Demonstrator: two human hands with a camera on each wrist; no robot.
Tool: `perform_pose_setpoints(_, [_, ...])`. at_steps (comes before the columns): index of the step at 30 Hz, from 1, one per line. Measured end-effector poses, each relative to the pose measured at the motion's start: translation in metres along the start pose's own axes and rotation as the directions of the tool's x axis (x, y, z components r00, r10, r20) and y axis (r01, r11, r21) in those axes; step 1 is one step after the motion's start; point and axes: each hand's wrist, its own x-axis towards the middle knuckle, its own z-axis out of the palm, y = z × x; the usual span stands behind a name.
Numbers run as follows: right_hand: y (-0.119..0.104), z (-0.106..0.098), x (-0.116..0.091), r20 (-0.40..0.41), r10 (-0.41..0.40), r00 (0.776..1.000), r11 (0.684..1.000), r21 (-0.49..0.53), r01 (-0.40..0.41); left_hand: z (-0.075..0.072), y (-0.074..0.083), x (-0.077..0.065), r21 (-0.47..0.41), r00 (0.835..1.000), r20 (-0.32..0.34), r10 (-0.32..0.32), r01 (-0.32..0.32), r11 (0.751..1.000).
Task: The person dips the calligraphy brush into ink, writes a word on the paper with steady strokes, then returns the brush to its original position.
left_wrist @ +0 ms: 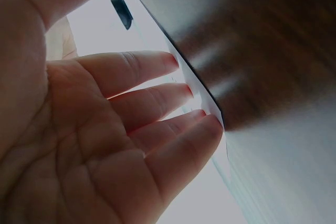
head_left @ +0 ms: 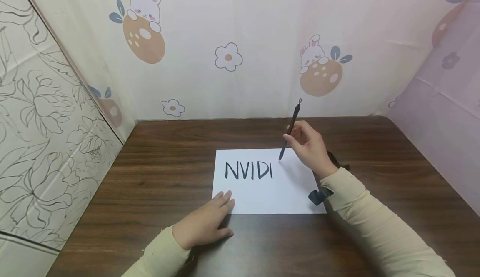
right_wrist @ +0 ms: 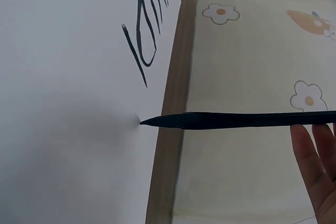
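A dark brush pen (head_left: 294, 121) with a small loop at its top is pinched in my right hand (head_left: 309, 145). Its pointed tip (right_wrist: 149, 122) is at the surface of a white sheet of paper (head_left: 262, 200), right of the black letters "NVIDI" (head_left: 248, 170); whether it touches cannot be told for sure. My left hand (head_left: 206, 220) rests at the sheet's lower left corner, its fingertips on the paper and its thumb on the table. In the left wrist view the fingers (left_wrist: 142, 103) are nearly straight and hold nothing.
The paper lies on a dark wood-grain table (head_left: 157, 177). Behind it hangs a pale curtain (head_left: 262, 93) printed with rabbits and flowers. A black wrist camera (head_left: 318, 196) sits by my right cuff, over the sheet's right edge. A floral panel (head_left: 45, 123) stands at left.
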Motion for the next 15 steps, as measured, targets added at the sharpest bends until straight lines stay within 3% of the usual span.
perform_pose_setpoints(15, [-0.008,0.006,-0.011,0.066,-0.029,0.997,0.998,-0.061,0.033,-0.001,0.000,-0.001,-0.015,1.000,-0.009,0.015,-0.015,1.000])
